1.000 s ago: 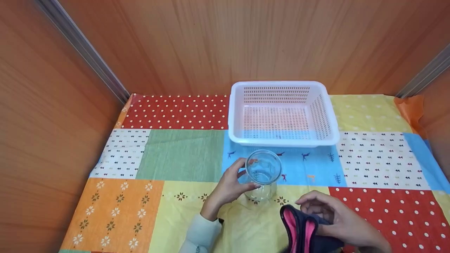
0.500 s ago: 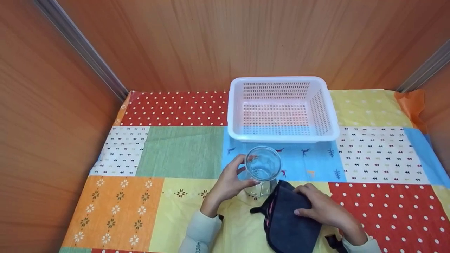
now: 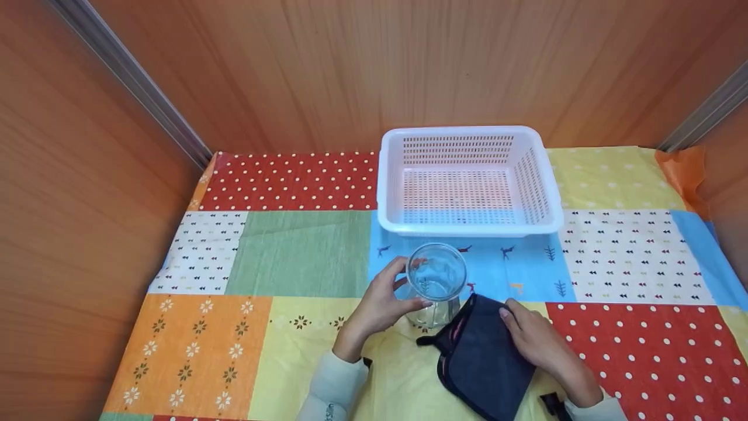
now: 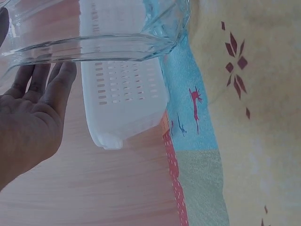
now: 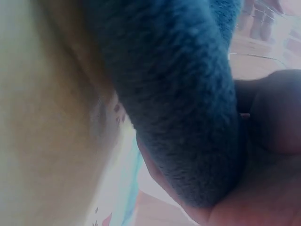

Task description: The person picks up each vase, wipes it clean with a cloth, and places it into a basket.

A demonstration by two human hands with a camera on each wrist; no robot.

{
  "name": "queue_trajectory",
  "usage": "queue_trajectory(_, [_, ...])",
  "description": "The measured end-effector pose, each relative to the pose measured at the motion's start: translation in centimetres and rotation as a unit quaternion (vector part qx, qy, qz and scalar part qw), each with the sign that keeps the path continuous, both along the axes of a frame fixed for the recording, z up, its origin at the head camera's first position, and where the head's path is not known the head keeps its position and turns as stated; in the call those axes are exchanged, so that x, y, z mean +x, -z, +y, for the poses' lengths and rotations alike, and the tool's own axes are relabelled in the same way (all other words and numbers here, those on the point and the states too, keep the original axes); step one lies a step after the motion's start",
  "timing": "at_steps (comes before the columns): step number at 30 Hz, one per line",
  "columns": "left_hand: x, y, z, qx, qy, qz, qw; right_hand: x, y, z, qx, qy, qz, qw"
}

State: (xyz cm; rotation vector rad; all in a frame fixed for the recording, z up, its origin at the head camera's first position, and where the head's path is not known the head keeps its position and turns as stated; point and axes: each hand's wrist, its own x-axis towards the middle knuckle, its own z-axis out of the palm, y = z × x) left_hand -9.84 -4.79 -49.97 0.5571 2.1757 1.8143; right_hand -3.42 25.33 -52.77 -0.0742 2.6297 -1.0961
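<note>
My left hand (image 3: 380, 302) grips a clear glass jar (image 3: 433, 316) from its left side, thumb at the front and fingers behind. The jar stands upright with its mouth open upward. In the left wrist view its faceted glass (image 4: 117, 47) crosses the top, over the fingers. My right hand (image 3: 536, 339) pinches the upper right edge of a folded dark grey cloth (image 3: 491, 362). This cloth has black trim, a small loop and a little pink showing inside its fold. Its top corner lies right beside the jar's base. Close up in the right wrist view, fuzzy cloth (image 5: 174, 108) fills the palm.
Behind the jar sits a white perforated plastic basket (image 3: 470, 229). Under everything lies a patchwork-patterned tablecloth (image 3: 304, 257). Wooden panels (image 3: 350, 70) rise at the back and on both sides.
The bunched cloth with its pink inside showing has turned to a flatter grey face and come left, up to the jar. My right hand shifted along its edge. The left hand stays on the jar.
</note>
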Motion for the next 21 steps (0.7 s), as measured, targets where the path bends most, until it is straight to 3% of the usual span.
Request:
queue_trajectory(3, [0.0, 0.0, 0.0, -0.003, -0.002, 0.001, 1.0, 0.0, 0.3, -0.4, 0.015, 0.017, 0.003, 0.9997])
queue_trajectory(6, [0.0, 0.1, 0.0, -0.002, 0.001, 0.001, 1.0, -0.1, 0.6, -0.4, 0.015, 0.001, 0.004, 0.9999])
queue_trajectory(11, [0.0, 0.1, 0.0, 0.002, 0.004, 0.002, 1.0, -0.3, -0.2, 0.5, -0.048, -0.114, -0.01, 0.9923])
queue_trajectory(15, [0.0, 0.1, 0.0, 0.002, 0.003, 0.005, 1.0, -0.8, -1.4, 0.9, -0.132, -0.24, -0.058, 0.9599])
queue_trajectory(17, [0.0, 0.1, 0.0, 0.002, 0.001, 0.006, 1.0, -1.0, -1.6, 0.4, -0.139, -0.283, -0.062, 0.947])
queue_trajectory(18, [0.0, 0.1, 0.0, 0.001, 0.001, 0.006, 1.0, -1.2, -1.6, 0.1, -0.13, -0.294, -0.057, 0.9451])
queue_trajectory(21, [0.1, 0.0, 0.1, 0.002, 0.001, 0.002, 1.0, -1.4, -1.0, -0.8, -0.065, -0.29, -0.014, 0.9547])
